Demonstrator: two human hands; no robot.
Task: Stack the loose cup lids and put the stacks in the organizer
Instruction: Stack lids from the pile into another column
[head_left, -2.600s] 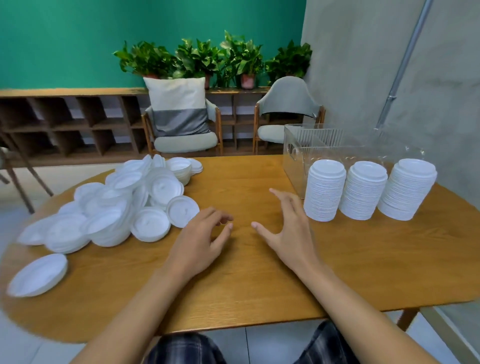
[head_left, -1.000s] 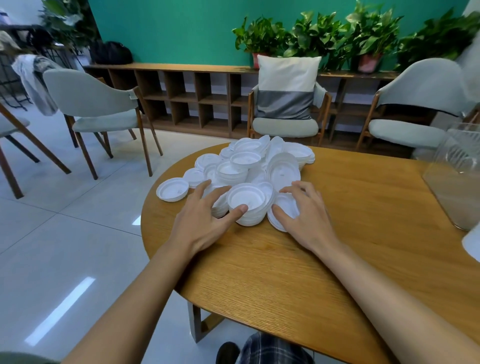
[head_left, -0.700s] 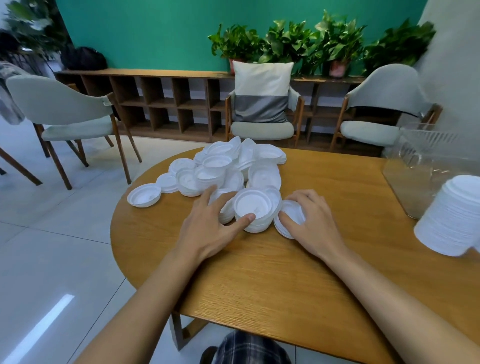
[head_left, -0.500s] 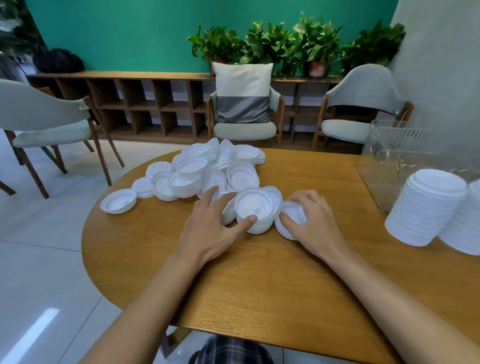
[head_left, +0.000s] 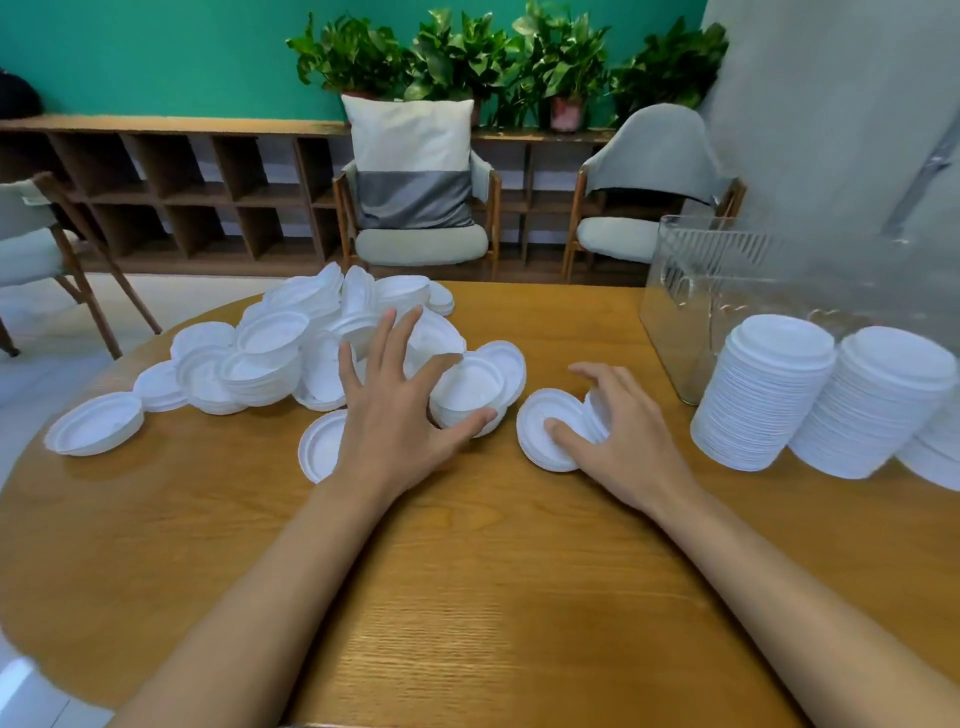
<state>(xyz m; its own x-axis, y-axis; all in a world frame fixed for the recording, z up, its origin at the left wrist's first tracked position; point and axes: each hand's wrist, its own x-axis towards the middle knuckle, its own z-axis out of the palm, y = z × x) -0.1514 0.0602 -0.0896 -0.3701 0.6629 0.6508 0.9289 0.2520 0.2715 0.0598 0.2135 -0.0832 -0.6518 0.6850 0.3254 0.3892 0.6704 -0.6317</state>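
The left hand (head_left: 395, 415) is spreading flat over the pile (head_left: 260, 358) mid-table while the right hand (head_left: 621, 441) is pinching a few tilted lids (head_left: 535, 448) just right of it, risking them fanning apart if its curled fingers loosen.

We see a wooden table (head_left: 519, 597), a chair (head_left: 422, 245) bearing a cushion (head_left: 410, 156), a low shelf (head_left: 182, 208), and potted plants (head_left: 467, 57) along a green wall (head_left: 156, 52).

On the table (head_left: 493, 597), loose lids (head_left: 270, 358) lie piled at left, stacked lids (head_left: 763, 395) stand right, the organizer (head_left: 685, 291) behind them.
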